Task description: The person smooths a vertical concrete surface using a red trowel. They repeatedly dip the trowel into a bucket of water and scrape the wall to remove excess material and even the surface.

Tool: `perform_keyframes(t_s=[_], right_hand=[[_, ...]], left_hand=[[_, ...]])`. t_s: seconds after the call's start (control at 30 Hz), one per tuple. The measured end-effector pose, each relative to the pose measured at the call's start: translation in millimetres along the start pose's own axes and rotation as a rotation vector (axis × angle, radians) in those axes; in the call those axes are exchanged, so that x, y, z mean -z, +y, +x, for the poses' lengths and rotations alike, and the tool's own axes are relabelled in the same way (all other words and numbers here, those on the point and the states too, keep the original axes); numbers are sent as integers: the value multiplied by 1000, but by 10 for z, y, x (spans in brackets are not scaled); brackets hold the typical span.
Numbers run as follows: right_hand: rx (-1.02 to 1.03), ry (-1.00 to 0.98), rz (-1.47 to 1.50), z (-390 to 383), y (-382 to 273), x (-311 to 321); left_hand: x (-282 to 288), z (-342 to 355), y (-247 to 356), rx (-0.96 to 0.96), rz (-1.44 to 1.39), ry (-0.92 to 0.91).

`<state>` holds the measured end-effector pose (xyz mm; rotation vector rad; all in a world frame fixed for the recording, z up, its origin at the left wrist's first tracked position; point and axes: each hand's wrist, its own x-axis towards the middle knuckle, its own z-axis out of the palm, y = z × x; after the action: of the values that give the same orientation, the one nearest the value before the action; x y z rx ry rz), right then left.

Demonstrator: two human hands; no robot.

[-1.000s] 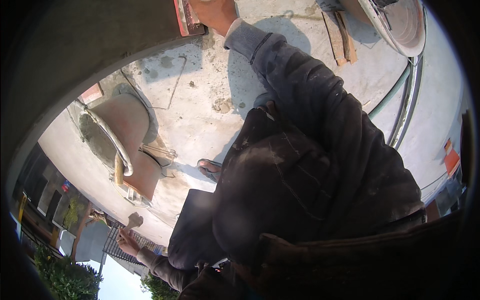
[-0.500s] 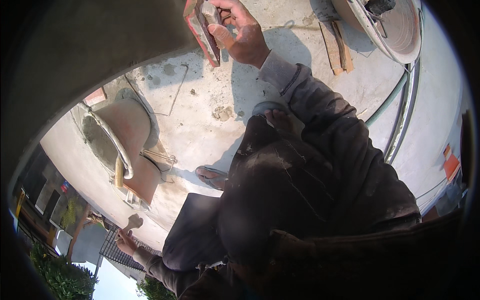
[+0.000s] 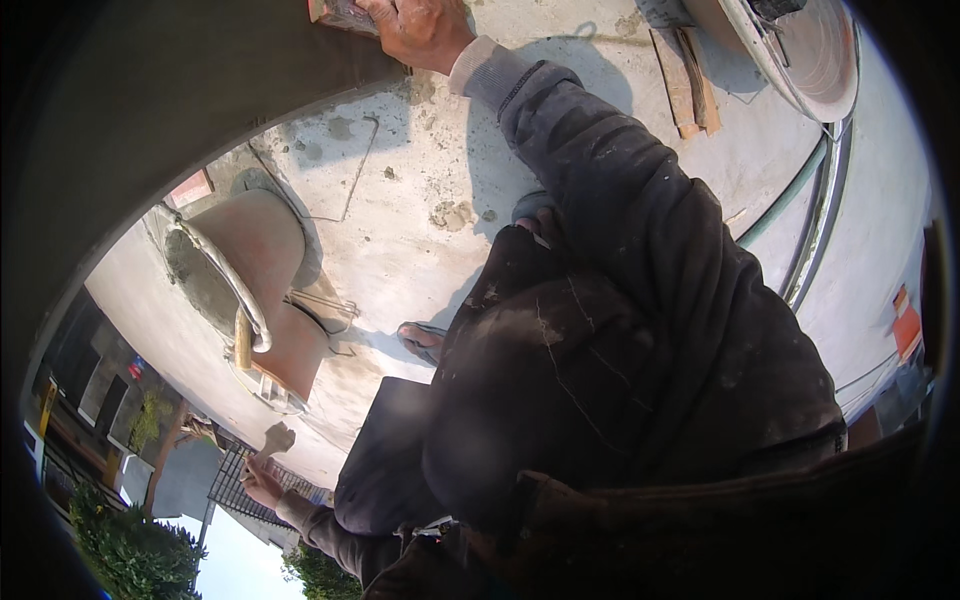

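Right hand [image 3: 420, 32] on probable float [image 3: 342, 14]

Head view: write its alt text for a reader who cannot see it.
A person's right hand holds a red-edged float at a dark grey wall, while the left hand holds a small flat-bladed tool. A bucket sits on the pale, stained floor at left, with another round container at upper right.
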<state>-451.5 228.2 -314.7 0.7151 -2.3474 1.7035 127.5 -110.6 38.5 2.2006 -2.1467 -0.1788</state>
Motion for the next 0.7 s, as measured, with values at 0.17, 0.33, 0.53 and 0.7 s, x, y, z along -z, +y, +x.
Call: perform_keyframes(t_s=[0.17,0.33,0.53,0.7], right_hand=[[-100,249,176,127,-42,235],[265,133,175,-588,-464,104],[69,169,55,143,27,-7],[-148,245,261,292,-107,275]], left_hand=[[-72,-29,171,-13,-102,19],[22,-19,-38,6,-45,-2],[-123,0,243,4,-89,1],[-136,8,221,-20,-90,6]])
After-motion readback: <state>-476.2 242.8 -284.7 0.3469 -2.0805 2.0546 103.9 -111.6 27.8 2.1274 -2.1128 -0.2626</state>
